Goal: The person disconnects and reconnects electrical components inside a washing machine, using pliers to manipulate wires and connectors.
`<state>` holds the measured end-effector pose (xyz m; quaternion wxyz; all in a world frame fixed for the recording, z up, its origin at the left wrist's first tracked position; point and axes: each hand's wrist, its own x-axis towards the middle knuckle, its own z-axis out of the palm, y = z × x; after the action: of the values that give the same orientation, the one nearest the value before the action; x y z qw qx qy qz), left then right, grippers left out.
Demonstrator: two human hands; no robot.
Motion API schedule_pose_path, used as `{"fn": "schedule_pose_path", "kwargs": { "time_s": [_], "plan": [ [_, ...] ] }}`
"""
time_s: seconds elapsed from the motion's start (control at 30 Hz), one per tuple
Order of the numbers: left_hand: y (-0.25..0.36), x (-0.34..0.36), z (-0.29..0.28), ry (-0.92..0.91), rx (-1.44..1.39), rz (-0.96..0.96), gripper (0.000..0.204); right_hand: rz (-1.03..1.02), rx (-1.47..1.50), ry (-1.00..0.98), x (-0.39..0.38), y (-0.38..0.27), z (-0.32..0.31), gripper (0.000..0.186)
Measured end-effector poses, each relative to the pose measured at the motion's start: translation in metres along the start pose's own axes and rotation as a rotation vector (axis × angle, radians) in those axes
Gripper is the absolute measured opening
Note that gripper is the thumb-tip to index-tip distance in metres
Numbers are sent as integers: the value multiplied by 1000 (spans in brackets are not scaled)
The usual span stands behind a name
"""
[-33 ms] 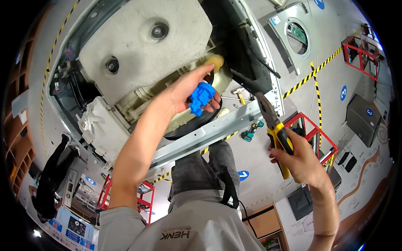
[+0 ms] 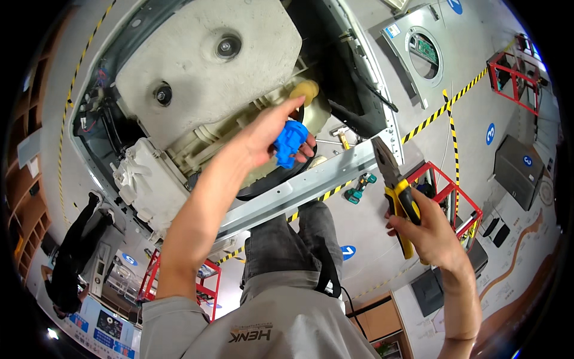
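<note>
My left hand (image 2: pixel 272 140) reaches over the lower edge of an opened washing machine cabinet (image 2: pixel 311 188). Its curled fingers hold a blue plastic part (image 2: pixel 290 143), and the thumb tip lies close to a yellowish rubber piece (image 2: pixel 306 91) on the machine. Pliers (image 2: pixel 397 194) with black and yellow handles are gripped in my right hand (image 2: pixel 430 230), to the right of the cabinet edge. The plier jaws point up and left and look closed, with nothing visible between them. A pale counterweight block (image 2: pixel 191 60) with two dark bolts fills much of the cabinet.
A hammer (image 2: pixel 342 137) and a green-black cordless drill (image 2: pixel 360 188) lie beyond and below the cabinet edge. Red-framed carts (image 2: pixel 439 185) stand nearby. A detached grey panel (image 2: pixel 412 54) with a round opening is at the upper right. Another person (image 2: pixel 78 239) is at the far left.
My left hand with the blue plastic part has shifted very slightly right. The pliers in my right hand sit a touch lower and further right.
</note>
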<state>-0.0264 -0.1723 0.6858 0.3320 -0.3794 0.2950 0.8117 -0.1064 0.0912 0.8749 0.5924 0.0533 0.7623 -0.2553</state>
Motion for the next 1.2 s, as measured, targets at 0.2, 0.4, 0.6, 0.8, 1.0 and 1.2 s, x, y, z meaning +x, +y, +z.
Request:
{"fn": "schedule_pose_path", "kwargs": {
  "time_s": [0.2,0.4,0.6,0.8,1.0,1.2],
  "plan": [
    [-20,-11,29,-28,-77,542,56,35,296,71,-34,47,-1,28],
    [-10,3,34,-349,-152,733,59,53,495,121,-47,106,2,30],
    [8,27,49,283,249,864,49,80,528,123,-54,155,2,31],
    [5,49,50,340,471,1021,54,97,613,145,-37,189,15,32],
    [18,41,48,193,299,926,55,137,750,123,-17,212,47,30],
    [20,46,55,181,337,1035,52,211,788,77,2,220,82,31]
  ]
}}
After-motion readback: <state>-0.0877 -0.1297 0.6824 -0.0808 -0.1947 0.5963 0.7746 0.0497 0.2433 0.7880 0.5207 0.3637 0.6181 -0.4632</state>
